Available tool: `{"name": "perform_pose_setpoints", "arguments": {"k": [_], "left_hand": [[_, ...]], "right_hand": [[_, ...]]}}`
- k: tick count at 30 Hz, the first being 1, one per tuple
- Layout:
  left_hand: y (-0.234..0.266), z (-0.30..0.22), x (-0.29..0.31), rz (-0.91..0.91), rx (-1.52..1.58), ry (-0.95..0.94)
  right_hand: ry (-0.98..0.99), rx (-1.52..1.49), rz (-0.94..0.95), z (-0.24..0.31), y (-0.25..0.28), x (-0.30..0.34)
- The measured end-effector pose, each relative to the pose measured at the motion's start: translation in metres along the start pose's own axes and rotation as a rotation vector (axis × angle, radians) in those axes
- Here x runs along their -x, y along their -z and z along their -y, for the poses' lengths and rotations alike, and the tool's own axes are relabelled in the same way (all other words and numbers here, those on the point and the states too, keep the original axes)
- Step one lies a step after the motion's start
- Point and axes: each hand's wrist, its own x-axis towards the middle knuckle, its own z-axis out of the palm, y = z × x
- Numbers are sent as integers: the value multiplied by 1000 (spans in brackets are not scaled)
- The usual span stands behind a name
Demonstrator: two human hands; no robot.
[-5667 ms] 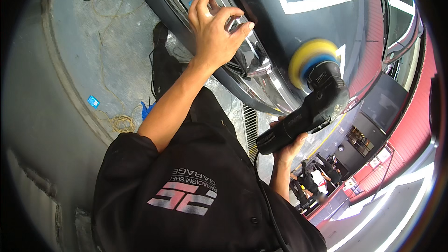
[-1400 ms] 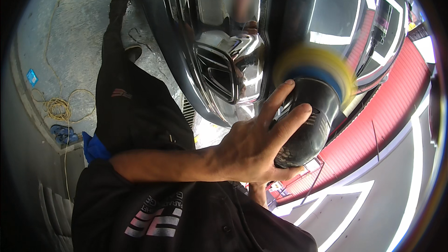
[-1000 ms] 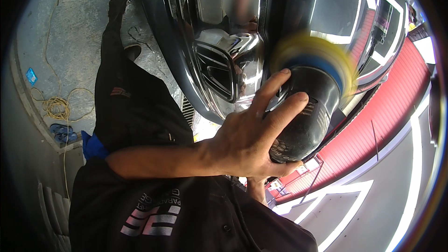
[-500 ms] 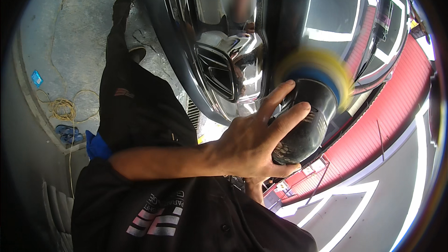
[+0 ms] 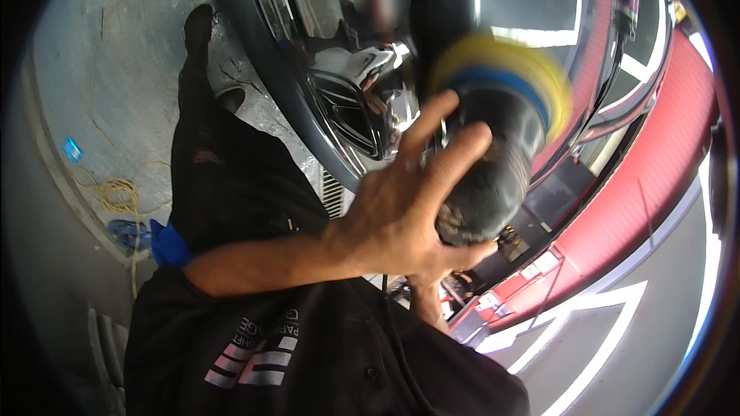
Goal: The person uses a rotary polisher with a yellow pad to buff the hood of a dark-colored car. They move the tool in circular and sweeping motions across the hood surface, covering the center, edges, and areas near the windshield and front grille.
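Note:
A black power polisher (image 5: 497, 154) has a yellow foam pad (image 5: 501, 50) with a blue band behind it, its rim smeared by motion. My left hand (image 5: 401, 212) wraps around the polisher's body, fingers spread over its upper side and thumb underneath. My right wrist (image 5: 426, 300) shows below the left hand. The right hand itself is hidden behind the left, so its grip cannot be seen. The pad is against or just in front of a glossy dark car's bodywork (image 5: 439, 0); which of the two I cannot tell. A dark cord (image 5: 395, 331) hangs over my shirt.
Left of the pad is the car's shiny bumper (image 5: 258, 46) with a chrome-edged vent (image 5: 343, 112). On the grey floor lie a coiled yellow cord (image 5: 116, 194), a blue packet (image 5: 72, 149) and blue slippers (image 5: 127, 235). A drain grate (image 5: 331, 192) runs beside my leg.
The polisher, with my left hand on it, has moved up and slightly left in the picture. The view has shifted a little too. A dark cord now shows across my shirt.

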Motion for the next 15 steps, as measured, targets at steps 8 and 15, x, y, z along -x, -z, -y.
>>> {"name": "perform_pose_setpoints", "arguments": {"k": [8, 15], "left_hand": [[9, 8, -47, 4, 21, 18], [-23, 15, -4, 276, -177, -1]], "right_hand": [[90, -150, 10, 19, -20, -58], [-41, -248, -168, -29, -19, -8]]}}
